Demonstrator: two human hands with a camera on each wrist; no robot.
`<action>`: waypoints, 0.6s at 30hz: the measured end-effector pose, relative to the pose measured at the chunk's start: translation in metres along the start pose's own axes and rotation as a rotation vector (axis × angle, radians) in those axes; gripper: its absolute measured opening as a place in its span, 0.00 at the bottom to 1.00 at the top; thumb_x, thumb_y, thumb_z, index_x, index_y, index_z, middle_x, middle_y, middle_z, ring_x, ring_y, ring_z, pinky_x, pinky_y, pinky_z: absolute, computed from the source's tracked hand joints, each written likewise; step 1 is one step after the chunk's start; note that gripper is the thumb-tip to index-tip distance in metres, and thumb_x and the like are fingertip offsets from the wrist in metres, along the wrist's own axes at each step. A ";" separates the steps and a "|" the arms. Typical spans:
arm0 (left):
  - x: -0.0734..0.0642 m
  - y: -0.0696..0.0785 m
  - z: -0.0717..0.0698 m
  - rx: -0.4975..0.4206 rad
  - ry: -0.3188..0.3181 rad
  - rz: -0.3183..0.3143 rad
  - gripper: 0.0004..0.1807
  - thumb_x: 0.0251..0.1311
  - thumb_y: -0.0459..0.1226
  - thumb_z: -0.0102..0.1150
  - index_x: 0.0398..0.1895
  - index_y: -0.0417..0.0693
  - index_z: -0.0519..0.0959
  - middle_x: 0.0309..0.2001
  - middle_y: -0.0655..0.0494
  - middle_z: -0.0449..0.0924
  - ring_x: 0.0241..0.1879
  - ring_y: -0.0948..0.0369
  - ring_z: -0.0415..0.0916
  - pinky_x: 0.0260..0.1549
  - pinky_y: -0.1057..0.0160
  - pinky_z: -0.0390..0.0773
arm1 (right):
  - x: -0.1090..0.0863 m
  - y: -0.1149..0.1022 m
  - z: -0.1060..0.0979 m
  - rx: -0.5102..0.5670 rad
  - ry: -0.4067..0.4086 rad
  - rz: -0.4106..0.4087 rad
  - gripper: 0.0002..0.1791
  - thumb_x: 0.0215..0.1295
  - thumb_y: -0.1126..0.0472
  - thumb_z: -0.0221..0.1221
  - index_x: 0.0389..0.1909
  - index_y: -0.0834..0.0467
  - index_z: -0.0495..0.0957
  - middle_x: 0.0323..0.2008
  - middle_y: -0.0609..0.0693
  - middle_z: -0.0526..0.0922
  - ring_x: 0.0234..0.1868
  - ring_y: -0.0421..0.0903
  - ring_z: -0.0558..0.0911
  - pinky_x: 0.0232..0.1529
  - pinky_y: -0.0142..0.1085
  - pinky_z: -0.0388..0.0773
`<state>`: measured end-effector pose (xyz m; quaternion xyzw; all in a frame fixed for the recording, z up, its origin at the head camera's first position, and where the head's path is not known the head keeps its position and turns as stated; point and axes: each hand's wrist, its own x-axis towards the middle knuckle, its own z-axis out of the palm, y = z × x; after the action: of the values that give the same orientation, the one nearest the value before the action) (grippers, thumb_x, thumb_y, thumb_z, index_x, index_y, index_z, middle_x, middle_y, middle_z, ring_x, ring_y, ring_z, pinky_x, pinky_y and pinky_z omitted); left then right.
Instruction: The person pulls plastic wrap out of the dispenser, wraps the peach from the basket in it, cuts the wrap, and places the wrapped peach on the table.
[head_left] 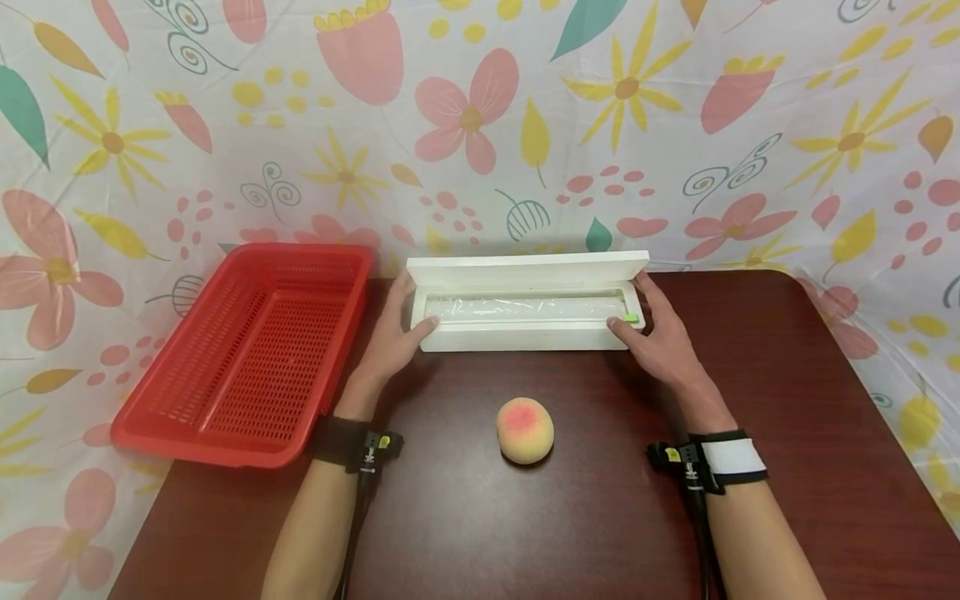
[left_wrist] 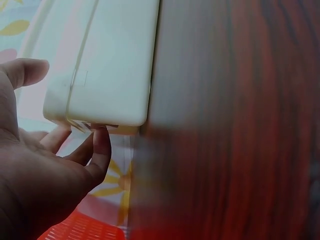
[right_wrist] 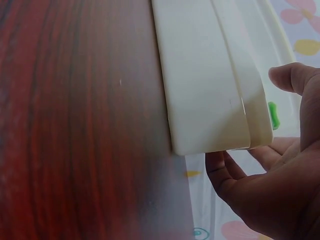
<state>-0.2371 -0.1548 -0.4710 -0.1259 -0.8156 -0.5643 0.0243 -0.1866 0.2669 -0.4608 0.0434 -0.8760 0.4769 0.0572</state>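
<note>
White box (head_left: 525, 338), lid (head_left: 525, 270) raised, hands clamped on both ends.
Left hand (head_left: 390, 330) gripped the box's left end, right hand (head_left: 664, 335) its right, thumbs over the front edge, fingers bent against the ends. Box sat toward the back of the dark table (head_left: 585, 533), near the floral cloth (head_left: 465, 200); a glossy roll (head_left: 525, 308) lay inside, green tab (head_left: 632, 317) at right. Peach (head_left: 525, 431) rested in front of the box, between the forearms; red basket (head_left: 210, 452) stood left.
</note>
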 end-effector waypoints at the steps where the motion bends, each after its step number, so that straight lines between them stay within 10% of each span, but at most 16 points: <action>1: 0.001 -0.001 0.000 -0.007 0.005 0.004 0.50 0.67 0.35 0.64 0.86 0.62 0.48 0.82 0.57 0.58 0.80 0.58 0.53 0.80 0.40 0.44 | 0.000 0.000 0.000 -0.002 0.000 -0.001 0.49 0.76 0.53 0.62 0.87 0.38 0.43 0.80 0.57 0.62 0.72 0.58 0.68 0.56 0.45 0.74; 7: 0.001 -0.003 0.001 -0.035 0.026 0.011 0.43 0.67 0.33 0.64 0.80 0.47 0.53 0.80 0.52 0.58 0.80 0.58 0.53 0.80 0.43 0.47 | 0.001 0.001 0.000 0.003 -0.001 -0.008 0.48 0.76 0.53 0.62 0.87 0.39 0.44 0.78 0.58 0.63 0.71 0.58 0.69 0.52 0.33 0.74; 18: -0.001 -0.002 0.003 -0.057 0.012 0.004 0.41 0.68 0.32 0.64 0.79 0.49 0.55 0.77 0.49 0.59 0.80 0.50 0.53 0.77 0.35 0.53 | 0.002 0.002 0.001 0.029 -0.001 -0.020 0.50 0.75 0.57 0.64 0.87 0.36 0.43 0.80 0.55 0.61 0.72 0.55 0.69 0.50 0.24 0.71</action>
<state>-0.2368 -0.1532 -0.4744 -0.1245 -0.7986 -0.5882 0.0268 -0.1891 0.2672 -0.4629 0.0531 -0.8685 0.4891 0.0610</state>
